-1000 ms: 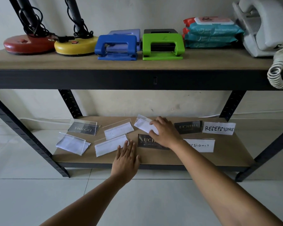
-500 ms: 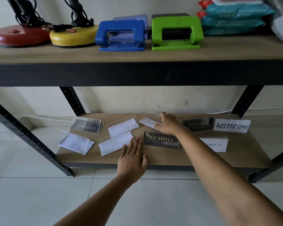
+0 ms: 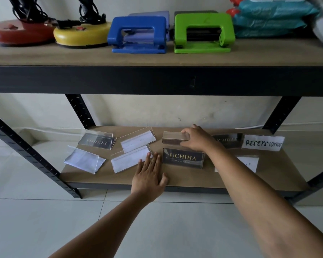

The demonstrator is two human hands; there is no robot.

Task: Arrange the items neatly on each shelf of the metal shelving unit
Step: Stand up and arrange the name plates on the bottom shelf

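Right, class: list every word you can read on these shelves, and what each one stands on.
"UCHIHA", with smaller "DEVELOPER": front dark acrylic sign.
"RESEPSIONIS": white handwritten card.
"UCHIHA", upside down: left dark acrylic sign.
Dark sign behind the right hand: partly hidden.
Teal wipes packs: too blurred.

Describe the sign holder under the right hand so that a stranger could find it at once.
Look at the lower shelf of the metal unit, along its back row near the middle. The clear sign holder stands directly behind the black UCHIHA sign, with the right hand holding its right end. Unlike its neighbours, it shows no lettering or white paper here, only a dark lower band.
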